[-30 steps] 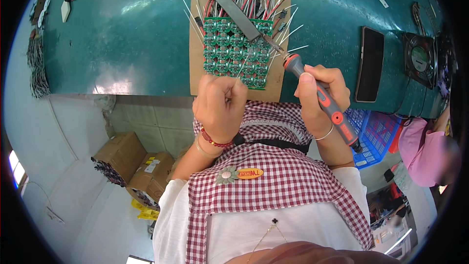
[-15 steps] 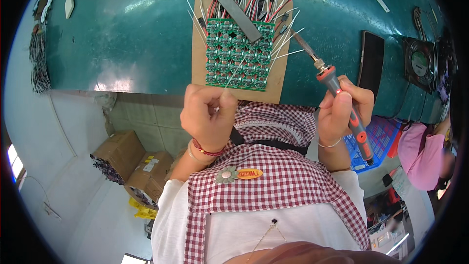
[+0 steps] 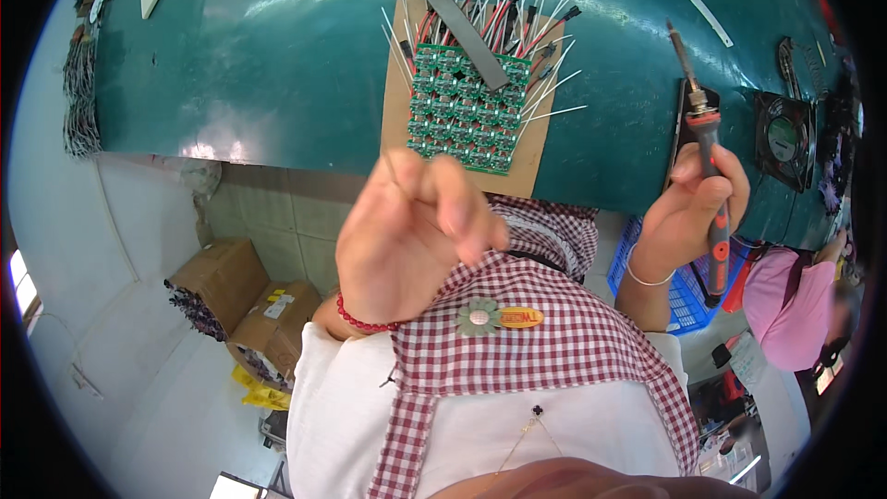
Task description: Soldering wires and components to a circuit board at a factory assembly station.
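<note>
My right hand (image 3: 679,222) is wrapped round a grey and orange soldering iron (image 3: 705,126), its metal tip pointing up and away over the table. Over the table's near edge, my left hand (image 3: 397,240) is turned palm up with curled fingers, somewhat blurred. A thin strand of solder wire (image 3: 394,174) shows at its fingertips. Just beyond that hand lies a panel of green circuit boards (image 3: 462,111) on a brown board (image 3: 395,111). Red, black and white wires (image 3: 504,14) with black connectors fan out from its far side. A flat metal strip (image 3: 448,14) rests across the panel.
Right of the panel are a dark phone-like slab (image 3: 680,134), a black fan (image 3: 785,140) and a white strip (image 3: 709,18). Wire bundles (image 3: 81,92) hang at the table's left end. Below stand cardboard boxes (image 3: 217,282) and a blue basket (image 3: 688,300). Another person's pink sleeve (image 3: 785,310) shows at right.
My left hand has drawn back from the panel and turned palm up, its strand no longer over the boards. The soldering iron has moved right, away from the wires, and points more upright.
</note>
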A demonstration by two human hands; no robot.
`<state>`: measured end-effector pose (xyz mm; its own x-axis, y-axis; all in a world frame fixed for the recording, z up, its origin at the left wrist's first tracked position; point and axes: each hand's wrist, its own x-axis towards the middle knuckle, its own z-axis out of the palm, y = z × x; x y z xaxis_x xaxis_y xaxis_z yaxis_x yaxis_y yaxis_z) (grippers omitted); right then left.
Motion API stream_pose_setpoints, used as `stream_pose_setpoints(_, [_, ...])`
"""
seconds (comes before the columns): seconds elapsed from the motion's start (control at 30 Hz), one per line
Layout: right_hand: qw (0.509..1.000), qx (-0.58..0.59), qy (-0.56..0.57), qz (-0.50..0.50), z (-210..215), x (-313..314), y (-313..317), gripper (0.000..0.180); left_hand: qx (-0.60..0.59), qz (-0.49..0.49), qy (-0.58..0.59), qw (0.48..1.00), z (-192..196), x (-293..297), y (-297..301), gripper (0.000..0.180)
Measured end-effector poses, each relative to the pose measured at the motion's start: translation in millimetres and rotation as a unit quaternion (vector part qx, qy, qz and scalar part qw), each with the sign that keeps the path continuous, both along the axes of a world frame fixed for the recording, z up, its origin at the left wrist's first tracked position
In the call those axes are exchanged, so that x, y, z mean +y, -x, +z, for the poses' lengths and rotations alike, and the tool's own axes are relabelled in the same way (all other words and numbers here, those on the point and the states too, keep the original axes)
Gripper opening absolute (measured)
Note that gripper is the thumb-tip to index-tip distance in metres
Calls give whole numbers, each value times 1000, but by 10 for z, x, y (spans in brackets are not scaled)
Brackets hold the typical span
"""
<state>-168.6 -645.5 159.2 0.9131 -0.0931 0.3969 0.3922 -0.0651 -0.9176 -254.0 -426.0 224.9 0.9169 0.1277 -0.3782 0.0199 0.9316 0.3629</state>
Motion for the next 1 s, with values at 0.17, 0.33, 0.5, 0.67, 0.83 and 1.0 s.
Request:
stream_pose_setpoints(0.17, [997, -30, 21, -60, 31, -28, 31, 36, -217, -109, 255, 936, 184, 85, 46, 10])
stream_pose_setpoints(0.33, [997, -11, -16, -77, 71, 70, 63, 32, -320, -185, 320, 873, 381, 107, -36, 5])
stream_pose_setpoints(0.5, [993, -46, -2, -108, 137, 139, 143, 31, -416, -265, 349, 797, 290, 271, 37, 12])
stream_pose_setpoints(0.67, [992, -53, -27, -113, 210, 123, 90, 29, -440, -291, 308, 792, 441, 381, 65, 10])
stream_pose_setpoints(0.83, [991, -51, -35, -115, 282, 61, 62, 28, -435, -304, 292, 796, 599, 409, 125, 10])
stream_pose_setpoints(1.0, [988, -54, -59, -130, 280, 72, 90, 27, -449, -324, 292, 780, 659, 336, 104, 10])
